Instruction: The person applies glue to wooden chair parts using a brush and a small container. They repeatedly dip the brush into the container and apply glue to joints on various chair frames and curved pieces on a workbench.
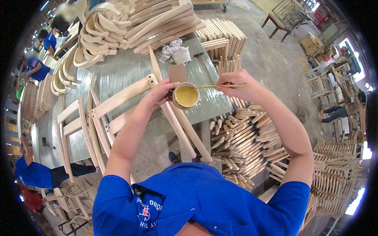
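Observation:
My left hand (161, 93) is closed around the side of a small round cup (186, 106) of thick yellow liquid that looks like glue. Pinched in my right hand (241, 85) is a thin wooden stick (208, 86), its far end reaching over the rim into the cup. Whether that end carries bristles is hidden. Just beyond the cup lies a flat brown piece (178, 73). Under my left forearm, a pale wooden chair frame (124, 93) rests on the table, with holes at a corner joint and two legs jutting over the near edge.
The table (138, 63) has a shiny plastic cover. Curved wooden parts (98, 37), stacked slats (161, 25) and white rags (176, 52) lie on it. Wooden legs (248, 137) are piled by my right side. More frames (73, 129) stand left, where people in blue shirts (35, 171) work.

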Tool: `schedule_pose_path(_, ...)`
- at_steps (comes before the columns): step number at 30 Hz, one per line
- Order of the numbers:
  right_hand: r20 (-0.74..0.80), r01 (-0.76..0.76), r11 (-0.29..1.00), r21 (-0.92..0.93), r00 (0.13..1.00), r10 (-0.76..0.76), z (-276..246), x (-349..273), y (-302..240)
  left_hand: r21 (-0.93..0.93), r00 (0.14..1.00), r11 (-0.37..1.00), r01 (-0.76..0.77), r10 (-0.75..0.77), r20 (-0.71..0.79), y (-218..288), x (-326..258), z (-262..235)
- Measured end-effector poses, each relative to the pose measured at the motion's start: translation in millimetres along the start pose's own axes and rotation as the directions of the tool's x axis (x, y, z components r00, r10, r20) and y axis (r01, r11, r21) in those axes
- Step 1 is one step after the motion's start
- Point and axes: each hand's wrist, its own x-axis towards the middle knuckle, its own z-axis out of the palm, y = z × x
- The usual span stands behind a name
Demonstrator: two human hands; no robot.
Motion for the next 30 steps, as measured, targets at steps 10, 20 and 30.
schedule_pose_path(10, 0.455, 0.597, 0.553, -0.581, 0.802, -0.387, 22, 18, -88, -0.049, 0.963, 0.998, 0.046, -0.032, 0.268, 15, -32, -53)
schedule_pose_path(20, -0.121, 0.272, 0.654, -0.706, 0.864, -0.49, 71, 63, 49, -0.303, 0.994, 0.949, -0.09, 0.07, -0.078, -15, -77, -95)
schedule_pose_path(30, -0.426, -0.329, 0.697, -0.637, 0.904, 0.037, 163, 166, 211, -0.428, 0.841, 0.889, -0.162, -0.102, -0.531, -98, -153, -77)
